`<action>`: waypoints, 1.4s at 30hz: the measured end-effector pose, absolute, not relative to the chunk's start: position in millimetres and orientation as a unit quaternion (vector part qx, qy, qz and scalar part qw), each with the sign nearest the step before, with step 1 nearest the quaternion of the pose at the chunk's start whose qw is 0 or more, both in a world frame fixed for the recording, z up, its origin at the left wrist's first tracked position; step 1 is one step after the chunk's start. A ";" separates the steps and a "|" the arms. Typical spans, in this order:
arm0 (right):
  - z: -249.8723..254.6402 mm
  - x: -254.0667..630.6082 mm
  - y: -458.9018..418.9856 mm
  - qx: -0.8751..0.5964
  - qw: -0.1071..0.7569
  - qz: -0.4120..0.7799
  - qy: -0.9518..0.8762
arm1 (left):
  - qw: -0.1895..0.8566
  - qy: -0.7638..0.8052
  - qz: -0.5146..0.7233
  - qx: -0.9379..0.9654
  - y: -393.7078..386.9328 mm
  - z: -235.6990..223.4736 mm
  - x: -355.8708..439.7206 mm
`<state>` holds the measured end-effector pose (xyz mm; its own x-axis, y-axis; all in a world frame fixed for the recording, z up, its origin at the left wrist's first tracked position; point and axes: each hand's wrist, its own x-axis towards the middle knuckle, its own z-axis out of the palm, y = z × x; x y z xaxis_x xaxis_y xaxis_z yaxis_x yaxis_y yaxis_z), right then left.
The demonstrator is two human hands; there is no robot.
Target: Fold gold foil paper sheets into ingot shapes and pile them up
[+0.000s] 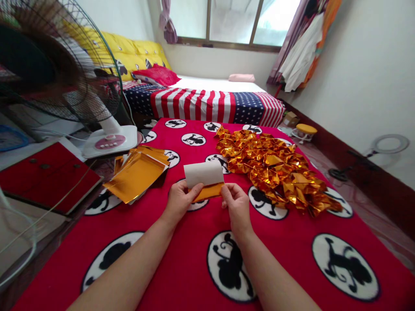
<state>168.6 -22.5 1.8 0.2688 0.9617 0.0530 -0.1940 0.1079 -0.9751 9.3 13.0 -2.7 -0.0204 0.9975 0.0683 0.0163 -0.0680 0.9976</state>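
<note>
Between my two hands is a sheet of gold foil paper (204, 173), its white back showing above and a folded gold strip along the near edge. My left hand (181, 196) pinches the left end of that strip, thumb on top. At the right end, my right hand (236, 203) pinches it the same way. To the left lies a loose stack of flat gold foil sheets (138, 175). A large heap of folded gold foil pieces (272, 162) spreads over the right side of the red cloth (181, 268).
A standing fan (110, 140) is close on the left, beside a red panel (48, 172). Past the cloth's far edge is a bed with a striped, starred cover (201, 105). On the right floor are a yellow-topped stool (306, 128) and a ring light (391, 137).
</note>
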 end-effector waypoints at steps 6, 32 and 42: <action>3.5 169.3 -23.8 -0.520 0.615 0.444 -0.392 | 0.498 0.472 0.510 0.519 8.6 3.2 11.1; 3.9 165.7 -23.2 -0.504 0.714 0.325 -0.362 | 0.614 0.390 0.535 0.430 -0.7 12.2 27.2; 5.5 160.2 -27.5 -0.488 0.708 0.348 -0.373 | 0.584 0.435 0.497 0.472 -7.4 14.0 33.4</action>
<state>160.2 -27.5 5.5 0.4793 0.8572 0.1882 -0.1285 0.2806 -0.9512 33.4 -7.4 14.0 0.1280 0.9910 -0.0391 -0.1692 0.0607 0.9837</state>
